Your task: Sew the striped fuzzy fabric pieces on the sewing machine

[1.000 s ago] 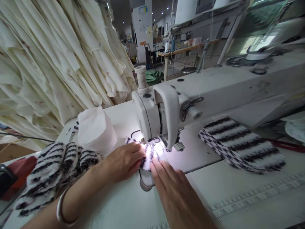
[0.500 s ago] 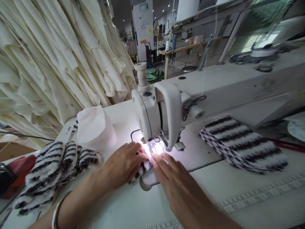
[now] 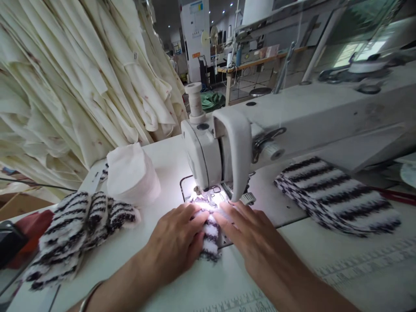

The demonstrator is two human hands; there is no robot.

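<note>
A small piece of fluffy black-and-white striped fabric (image 3: 210, 236) lies under the lit needle area of a white sewing machine (image 3: 203, 151). At its left edge my left hand (image 3: 178, 232) is closed, with thumb and fingers gripping the fabric. My right hand (image 3: 250, 232) rests on the right side, fingers stretched out flat and their tips on or beside the fabric close to the presser foot. The needle and the fabric's far end are partly lost in the bright light.
On the left are sewn striped pieces (image 3: 65, 236) and a stack of white fabric pieces (image 3: 130, 171). A stack of striped pieces (image 3: 334, 195) lies at right. Cream garments (image 3: 97, 73) hang behind the table. Printed ruler markings (image 3: 367, 260) run along the front.
The striped fabric has turned and now extends straight toward me between my hands. My right hand has shifted right and spread its fingers; my left hand has moved slightly right.
</note>
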